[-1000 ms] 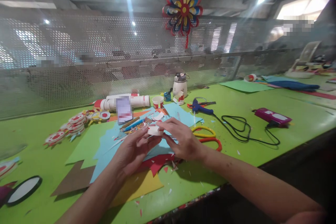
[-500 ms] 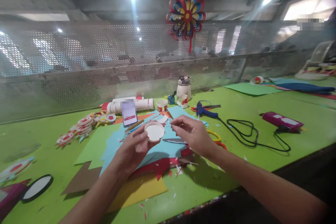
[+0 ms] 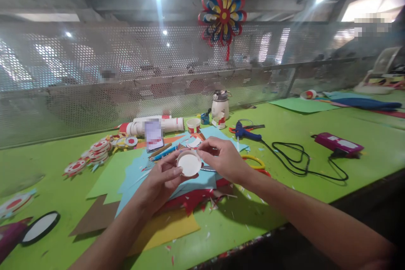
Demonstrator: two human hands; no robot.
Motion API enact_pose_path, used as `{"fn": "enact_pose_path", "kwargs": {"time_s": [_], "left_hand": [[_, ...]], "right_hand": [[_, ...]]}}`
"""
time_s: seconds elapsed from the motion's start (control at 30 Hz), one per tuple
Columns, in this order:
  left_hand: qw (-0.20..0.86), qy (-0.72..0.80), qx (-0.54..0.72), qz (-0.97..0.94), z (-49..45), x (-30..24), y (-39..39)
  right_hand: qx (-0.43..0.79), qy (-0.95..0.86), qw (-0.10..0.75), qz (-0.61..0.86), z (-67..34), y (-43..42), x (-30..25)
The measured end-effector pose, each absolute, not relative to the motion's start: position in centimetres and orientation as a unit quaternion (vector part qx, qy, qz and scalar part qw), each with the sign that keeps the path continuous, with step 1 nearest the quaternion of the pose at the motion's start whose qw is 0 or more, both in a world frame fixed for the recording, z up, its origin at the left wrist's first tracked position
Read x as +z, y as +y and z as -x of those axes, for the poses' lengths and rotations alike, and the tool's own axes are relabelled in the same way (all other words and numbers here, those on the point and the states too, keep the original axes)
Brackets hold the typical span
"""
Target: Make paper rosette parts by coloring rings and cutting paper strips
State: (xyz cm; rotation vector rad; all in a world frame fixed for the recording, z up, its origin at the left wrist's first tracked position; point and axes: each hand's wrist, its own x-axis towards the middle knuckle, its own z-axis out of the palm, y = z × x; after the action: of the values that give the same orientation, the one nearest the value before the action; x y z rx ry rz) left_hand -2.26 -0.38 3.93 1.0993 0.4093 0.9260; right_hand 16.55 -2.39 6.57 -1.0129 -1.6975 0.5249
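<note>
My left hand (image 3: 167, 175) grips a shallow white round piece (image 3: 189, 164) that looks like the cut-off bottom of a paper cup, its thumb on the near rim. Thumb and fingers of my right hand (image 3: 223, 158) are pinched at the far right rim of that same piece. Under my right hand lie scissors (image 3: 255, 161) with yellow and red handles, the blade partly hidden. Sheets of light blue paper (image 3: 136, 181) spread beneath both hands, with a brown stick and a blue pen (image 3: 166, 153) near my left fingers.
A phone (image 3: 154, 137) leans against white paper-cup tubes (image 3: 172, 124). Red-and-white paper discs (image 3: 99, 147) pile up at left. Behind stand a cut cup (image 3: 193, 125) and a bottle (image 3: 220, 105). On the right, a blue glue gun (image 3: 248, 132) has a black cord running to a purple power strip (image 3: 338, 145).
My right hand has moved left and down, and its fingertips now meet the rim of the white round piece. My left hand has shifted the piece slightly right and down.
</note>
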Motion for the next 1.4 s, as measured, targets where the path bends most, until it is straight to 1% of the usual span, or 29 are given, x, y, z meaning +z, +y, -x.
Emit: {"fn": "enact_pose_path", "kwargs": {"time_s": [0.33,0.97,1.4], "left_hand": [[0.731,0.199,0.430,-0.492,1.67,4.31,-0.81],[0.741,0.196,0.432,-0.474,1.99,3.58,-0.55],[0.729,0.183,0.410,-0.517,1.82,3.48,-0.61]], "right_hand": [[0.221,-0.698,0.512,0.449,-16.35,-2.10,6.16],[0.222,-0.700,0.517,0.440,-16.36,-2.43,5.85],[0.286,-0.659,0.545,0.432,-16.25,-2.41,5.89]]}}
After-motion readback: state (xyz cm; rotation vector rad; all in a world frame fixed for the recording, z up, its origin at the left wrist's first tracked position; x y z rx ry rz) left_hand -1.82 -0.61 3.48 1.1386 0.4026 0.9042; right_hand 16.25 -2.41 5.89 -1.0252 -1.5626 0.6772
